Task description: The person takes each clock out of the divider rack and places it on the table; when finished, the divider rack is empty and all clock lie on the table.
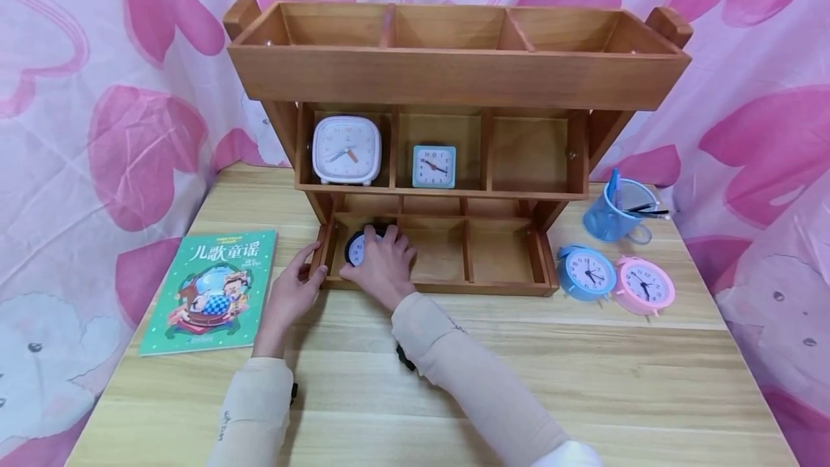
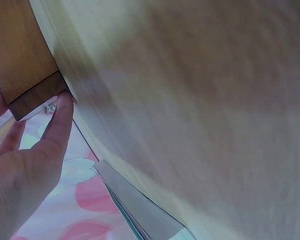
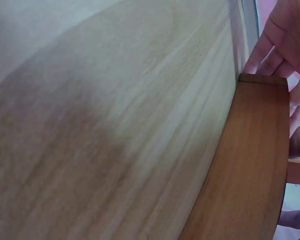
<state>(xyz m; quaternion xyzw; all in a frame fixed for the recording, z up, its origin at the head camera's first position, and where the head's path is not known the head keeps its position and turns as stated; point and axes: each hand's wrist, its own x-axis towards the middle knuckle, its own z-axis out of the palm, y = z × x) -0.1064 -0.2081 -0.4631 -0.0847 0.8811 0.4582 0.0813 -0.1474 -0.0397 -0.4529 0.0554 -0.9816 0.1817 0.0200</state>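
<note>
Right hand point(image 1: 382, 265) grips black clock point(image 1: 356, 248) in shelf point(image 1: 454, 78)'s bottom-left compartment — left hand point(image 1: 292, 292), fingers relaxed, touches its corner.

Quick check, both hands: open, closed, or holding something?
Left hand: open, fingers resting on the wooden shelf's bottom left corner.
Right hand: holding the dark clock in the bottom left compartment.

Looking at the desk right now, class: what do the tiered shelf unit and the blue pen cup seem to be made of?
The brown tiered shelf unit looks like stained, smooth-finished wood: visible grain and board joints. The translucent blue pen cup is probably plastic: light passes through its wall, and the pens inside show through.
</note>
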